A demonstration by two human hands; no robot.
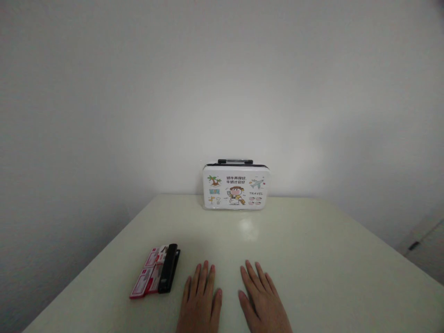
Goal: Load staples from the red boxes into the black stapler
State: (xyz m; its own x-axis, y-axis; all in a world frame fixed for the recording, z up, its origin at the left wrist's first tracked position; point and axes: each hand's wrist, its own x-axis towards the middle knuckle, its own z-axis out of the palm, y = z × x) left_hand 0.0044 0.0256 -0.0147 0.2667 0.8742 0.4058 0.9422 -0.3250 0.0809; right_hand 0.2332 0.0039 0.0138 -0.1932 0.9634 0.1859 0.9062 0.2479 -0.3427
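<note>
My left hand (200,296) lies palm down and flat on the pale table, its fingers stretched forward and holding nothing. Flat beside it rests my right hand (262,298), also bare, with fingers extended and a gap between the two hands. Just left of my left hand, without contact, is a black stapler (169,268). It lies alongside red-and-white small boxes (147,276), printed with labels; whether they touch the stapler I cannot tell.
At the back of the table (305,240), a white case (236,187) with cartoon prints stands upright near the wall. A black pen (235,161) lies across its top. Grey-white walls (222,83) rise behind and on the left.
</note>
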